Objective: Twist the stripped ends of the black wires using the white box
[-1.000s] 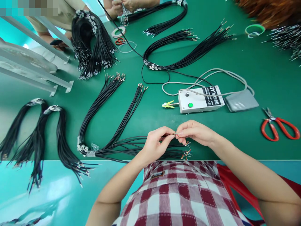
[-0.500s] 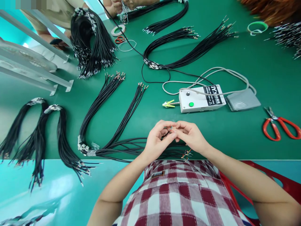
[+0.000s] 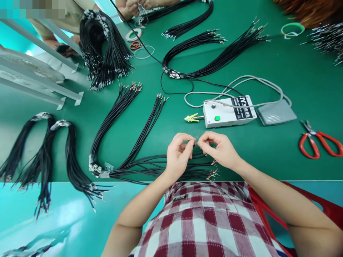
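Note:
My left hand [image 3: 179, 153] is closed in a pinch on the end of a black cable, close to its thin coloured wires. Fingertip to fingertip with it, my right hand [image 3: 218, 148] pinches the tiny wire ends [image 3: 196, 143]; the fingers hide most of them. Below both hands, a spread of black cables [image 3: 139, 166] runs along the table's near edge from a taped bundle [image 3: 98, 169]. Their stripped ends [image 3: 213, 174] show red, white and other coloured wires under my right hand.
Beyond my hands sits a white control box [image 3: 227, 112] with a yellow clip [image 3: 191, 117] and a grey foot pedal [image 3: 277, 112]. Red-handled pliers [image 3: 312, 137] lie at right. More cable bundles [image 3: 105, 50] hang or lie left and behind. Another person's hands [image 3: 135, 7] work at the far edge.
My hands have drawn slightly apart, from overlapping fingers to pinching fingertips that meet at the wire ends. The things on the table stay where they were.

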The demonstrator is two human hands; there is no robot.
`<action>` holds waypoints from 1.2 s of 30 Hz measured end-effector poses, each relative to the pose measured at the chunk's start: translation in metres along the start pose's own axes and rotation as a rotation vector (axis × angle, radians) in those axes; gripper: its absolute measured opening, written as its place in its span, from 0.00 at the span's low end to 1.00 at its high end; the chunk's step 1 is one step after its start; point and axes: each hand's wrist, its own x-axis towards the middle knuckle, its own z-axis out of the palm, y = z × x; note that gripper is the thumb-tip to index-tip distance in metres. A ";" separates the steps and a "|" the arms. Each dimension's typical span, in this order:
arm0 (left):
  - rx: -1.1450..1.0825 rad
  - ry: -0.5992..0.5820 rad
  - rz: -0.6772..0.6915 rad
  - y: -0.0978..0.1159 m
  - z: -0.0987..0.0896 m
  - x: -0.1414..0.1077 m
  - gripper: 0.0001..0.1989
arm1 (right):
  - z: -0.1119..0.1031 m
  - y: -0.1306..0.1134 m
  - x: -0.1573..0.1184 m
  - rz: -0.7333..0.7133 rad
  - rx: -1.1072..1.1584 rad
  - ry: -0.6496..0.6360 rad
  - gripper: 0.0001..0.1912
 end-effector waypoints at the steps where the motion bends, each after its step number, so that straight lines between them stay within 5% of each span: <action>1: 0.024 0.009 0.005 -0.001 -0.001 0.001 0.11 | -0.002 0.001 0.001 -0.037 -0.053 0.000 0.09; 8: 0.083 0.031 0.004 -0.010 -0.005 0.013 0.08 | -0.015 -0.009 0.001 -0.269 -0.662 0.047 0.10; 13: 0.383 -0.012 0.214 -0.010 -0.011 0.019 0.07 | -0.005 -0.020 0.012 -0.412 -1.150 -0.032 0.12; 17: 0.318 -0.086 0.161 -0.010 -0.020 0.029 0.06 | -0.011 -0.005 0.027 -0.510 -1.118 -0.128 0.17; 21: 0.044 -0.091 -0.043 -0.012 -0.026 0.038 0.08 | -0.020 0.004 0.027 -0.496 -1.104 -0.026 0.16; 28: 0.294 -0.062 0.148 -0.029 -0.027 0.049 0.06 | -0.005 -0.004 0.040 -0.576 -1.313 -0.006 0.11; 36: 0.220 -0.005 0.038 -0.037 -0.040 0.083 0.07 | -0.014 0.006 0.087 -0.437 -1.533 -0.011 0.06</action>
